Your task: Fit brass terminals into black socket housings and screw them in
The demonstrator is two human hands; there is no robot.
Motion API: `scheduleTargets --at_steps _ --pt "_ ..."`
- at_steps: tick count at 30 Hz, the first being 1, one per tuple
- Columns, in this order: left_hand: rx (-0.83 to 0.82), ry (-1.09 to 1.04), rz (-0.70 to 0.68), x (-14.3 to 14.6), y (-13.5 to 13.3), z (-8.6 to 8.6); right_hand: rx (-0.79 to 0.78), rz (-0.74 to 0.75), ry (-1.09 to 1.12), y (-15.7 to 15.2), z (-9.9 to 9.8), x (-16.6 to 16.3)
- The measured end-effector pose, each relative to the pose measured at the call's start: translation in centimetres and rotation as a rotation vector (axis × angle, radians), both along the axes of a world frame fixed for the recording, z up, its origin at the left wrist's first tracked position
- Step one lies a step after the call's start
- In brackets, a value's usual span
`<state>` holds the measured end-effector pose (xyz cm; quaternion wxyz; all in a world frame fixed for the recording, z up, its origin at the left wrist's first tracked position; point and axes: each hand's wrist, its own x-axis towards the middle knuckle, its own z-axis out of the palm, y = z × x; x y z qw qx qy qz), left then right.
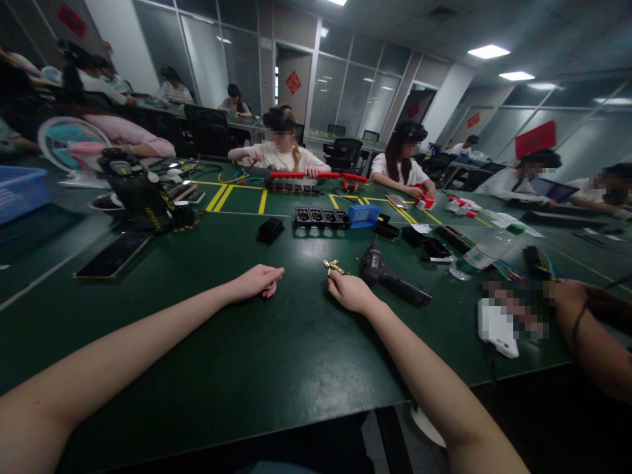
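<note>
My left hand (257, 282) is closed over the green table, its fingertips pinched together. A small brass-coloured bit shows at those fingertips, mostly hidden by them. To the right, my right hand (349, 291) has its fingers curled and pressed together at a small loose group of brass-coloured metal pieces (336, 266). One piece appears to be between its thumb and finger; the rest lie just beyond on the table. Close beside this hand lies a black cordless screwdriver (395, 280), its tip pointing away from me.
Ahead stand a black tray (322, 218) of divided compartments with small brass parts, a blue bin (364, 215) and a black box (270, 230). A phone (114, 255) lies left. At right are a plastic bottle (486, 253), a white device (496, 326) and a neighbour's arm (592, 329).
</note>
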<state>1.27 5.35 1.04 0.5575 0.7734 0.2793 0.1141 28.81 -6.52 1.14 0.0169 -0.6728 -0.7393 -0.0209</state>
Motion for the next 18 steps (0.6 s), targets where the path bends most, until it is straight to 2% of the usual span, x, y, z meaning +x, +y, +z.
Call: scheduleTargets --at_steps 6,11,16,18 --pt "0.215 0.016 0.009 0.4 -1.1 -0.7 0.002 -0.034 -0.047 -0.2 0.4 0.6" --pt "0.44 0.032 -0.048 1.4 -1.3 -1.3 0.077 -0.157 -0.075 -0.3 1.6 1.8" --pt "0.619 0.081 -0.136 4.4 -0.4 -1.2 0.222 -0.333 -0.084 -0.7 3.0 3.7" --pt "0.696 0.093 -0.16 6.3 0.0 -1.1 0.218 -0.314 -0.095 -0.8 3.1 3.8"
